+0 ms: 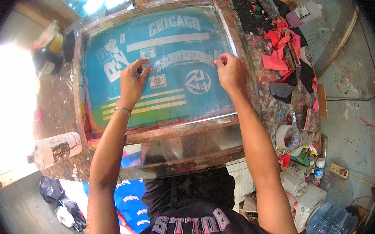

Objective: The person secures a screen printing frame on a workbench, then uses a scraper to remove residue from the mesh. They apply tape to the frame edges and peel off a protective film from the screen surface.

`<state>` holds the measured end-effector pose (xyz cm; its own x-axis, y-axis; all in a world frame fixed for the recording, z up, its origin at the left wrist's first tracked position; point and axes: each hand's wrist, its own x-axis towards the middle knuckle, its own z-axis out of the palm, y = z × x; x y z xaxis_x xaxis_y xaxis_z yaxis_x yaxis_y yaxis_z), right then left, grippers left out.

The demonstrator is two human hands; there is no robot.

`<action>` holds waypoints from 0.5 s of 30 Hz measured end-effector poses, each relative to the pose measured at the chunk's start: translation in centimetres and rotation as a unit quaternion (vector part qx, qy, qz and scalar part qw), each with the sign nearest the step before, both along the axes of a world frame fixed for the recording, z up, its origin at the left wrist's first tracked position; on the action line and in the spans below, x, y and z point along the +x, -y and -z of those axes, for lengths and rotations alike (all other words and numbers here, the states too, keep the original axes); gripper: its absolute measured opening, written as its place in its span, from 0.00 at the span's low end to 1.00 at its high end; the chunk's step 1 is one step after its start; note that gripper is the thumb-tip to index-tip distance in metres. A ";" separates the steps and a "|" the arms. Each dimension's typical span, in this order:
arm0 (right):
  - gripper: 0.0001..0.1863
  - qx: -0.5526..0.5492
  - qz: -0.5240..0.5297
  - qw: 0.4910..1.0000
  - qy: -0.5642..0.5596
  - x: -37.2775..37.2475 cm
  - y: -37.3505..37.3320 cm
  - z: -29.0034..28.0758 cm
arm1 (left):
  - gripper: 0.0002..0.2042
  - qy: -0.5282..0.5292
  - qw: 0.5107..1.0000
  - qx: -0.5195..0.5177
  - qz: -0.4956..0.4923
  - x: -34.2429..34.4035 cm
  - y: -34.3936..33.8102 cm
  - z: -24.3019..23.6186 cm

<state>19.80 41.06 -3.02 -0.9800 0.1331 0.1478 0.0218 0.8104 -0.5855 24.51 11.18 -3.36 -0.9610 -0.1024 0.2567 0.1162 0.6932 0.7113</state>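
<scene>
A screen-printing frame with worn, paint-stained wooden bars lies in front of me. Its teal mesh carries pale stencilled lettering, emblems and stripes. Over the middle of the mesh, my left hand has its fingers curled, thumb and index finger close together near a small square emblem. My right hand pinches at the right end of the arched lettering, close to the frame's right bar. Whatever lies between the fingertips of either hand is too thin or faint to make out.
Red cloth scraps and a tape roll lie to the right. A pinkish bottle sits at the left edge, beyond it a dark jar. Blue printed fabric shows below; a water jug and power strip are lower right.
</scene>
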 end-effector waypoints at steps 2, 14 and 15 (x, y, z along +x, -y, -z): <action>0.12 0.003 -0.003 1.000 -0.002 0.1 0.0 0.0 | 0.12 -0.013 0.999 -0.035 -0.007 0.1 0.0 0.1; 0.15 0.057 -0.017 0.998 0.000 -0.2 -0.5 0.2 | 0.13 -0.032 0.999 -0.041 -0.015 0.0 0.0 0.6; 0.16 0.065 -0.017 0.998 0.006 -0.2 -0.3 -0.1 | 0.13 -0.035 0.998 -0.043 -0.019 0.1 0.1 0.6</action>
